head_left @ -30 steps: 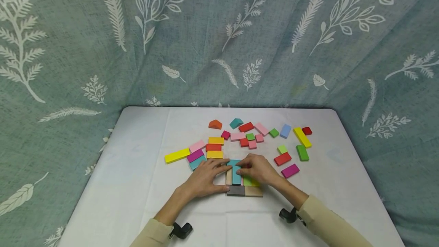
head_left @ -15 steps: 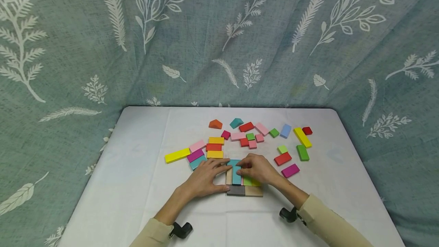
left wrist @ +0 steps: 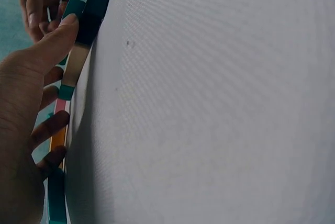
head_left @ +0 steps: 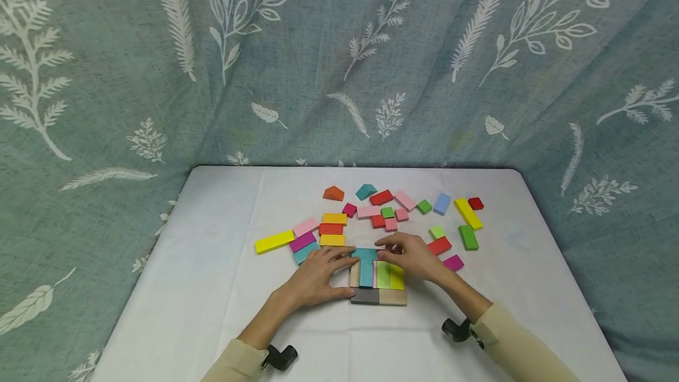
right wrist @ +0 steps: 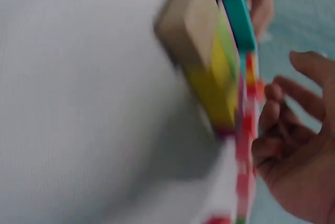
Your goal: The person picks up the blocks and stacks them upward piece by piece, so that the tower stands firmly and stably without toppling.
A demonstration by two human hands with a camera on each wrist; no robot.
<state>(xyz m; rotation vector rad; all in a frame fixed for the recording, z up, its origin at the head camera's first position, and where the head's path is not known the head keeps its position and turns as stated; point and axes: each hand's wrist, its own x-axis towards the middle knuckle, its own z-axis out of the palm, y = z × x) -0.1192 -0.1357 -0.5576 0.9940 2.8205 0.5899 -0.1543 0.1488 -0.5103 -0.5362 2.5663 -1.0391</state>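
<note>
A flat arrangement of wooden blocks lies near the middle of the table. A teal block (head_left: 366, 274) runs lengthwise, with another teal block (head_left: 365, 253) across its far end. Light green (head_left: 383, 276) and yellow (head_left: 396, 277) blocks lie to the right. Dark grey (head_left: 365, 296) and tan (head_left: 393, 297) blocks form the near row. My left hand (head_left: 318, 276) rests along the left side, fingers spread, thumb touching the grey block's end. My right hand (head_left: 411, 255) hovers over the right far corner; the right wrist view shows a gap between thumb and fingers (right wrist: 269, 114), holding nothing.
Loose coloured blocks lie beyond the arrangement, including an orange one (head_left: 333, 193) and a pink one (head_left: 405, 200). A long yellow block (head_left: 274, 241) lies to the left. Red (head_left: 439, 246) and magenta (head_left: 453, 262) blocks lie beside my right forearm.
My right hand has let go of the lengthwise teal block and moved right and slightly away, uncovering more of the green and yellow blocks. My left hand has stayed put.
</note>
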